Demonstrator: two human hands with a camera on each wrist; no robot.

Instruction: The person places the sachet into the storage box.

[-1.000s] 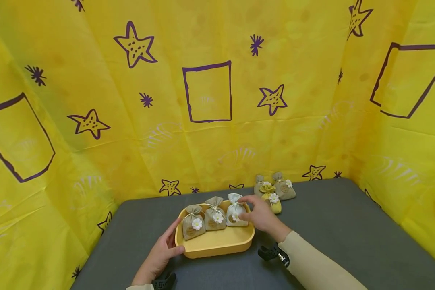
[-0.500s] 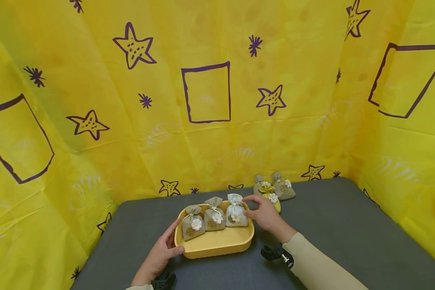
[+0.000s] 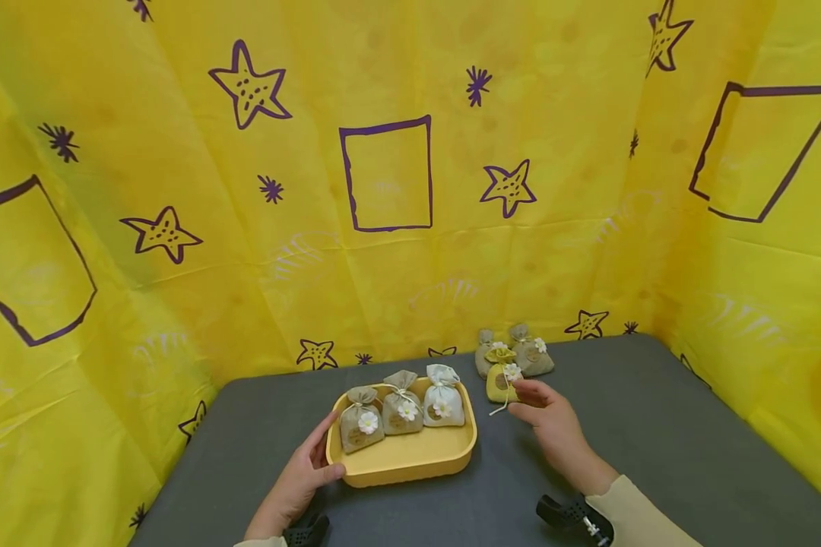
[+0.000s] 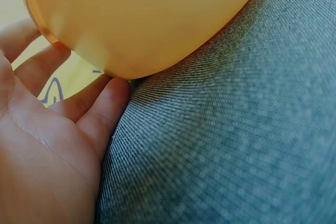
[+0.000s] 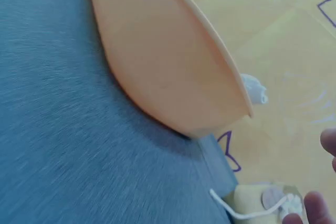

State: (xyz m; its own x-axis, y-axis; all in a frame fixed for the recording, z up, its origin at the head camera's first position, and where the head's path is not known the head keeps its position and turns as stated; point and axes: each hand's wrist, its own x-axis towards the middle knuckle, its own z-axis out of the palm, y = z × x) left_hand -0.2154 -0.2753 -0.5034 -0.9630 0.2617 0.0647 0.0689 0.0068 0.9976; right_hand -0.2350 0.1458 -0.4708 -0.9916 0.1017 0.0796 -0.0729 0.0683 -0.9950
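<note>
A yellow tray (image 3: pixel 410 472) holds three upright pouches along its back: a tan one (image 3: pixel 362 437) at left, another tan one (image 3: pixel 402 422) in the middle, a pale blue-white one (image 3: pixel 443 403) at right. My left hand (image 3: pixel 296 480) grips the tray's left end, thumb at the front and fingers around the side; the left wrist view shows them against the tray wall (image 4: pixel 142 19). Right of the tray, my right hand (image 3: pixel 564 437) is at the yellow pouch (image 3: pixel 498 386), fingers apart and not closed on it; whether they touch it I cannot tell.
Behind the yellow pouch lie two more tan pouches (image 3: pixel 535 360) (image 3: pixel 483 360), near the back edge of the dark grey table (image 3: pixel 260 410). A yellow cloth (image 3: pixel 383 289) with purple stars and frames hangs behind and at both sides.
My right hand has left the pale blue-white pouch and moved right to the yellow pouch. That pouch's white string now lies visible on the table. My left hand has kept its grip.
</note>
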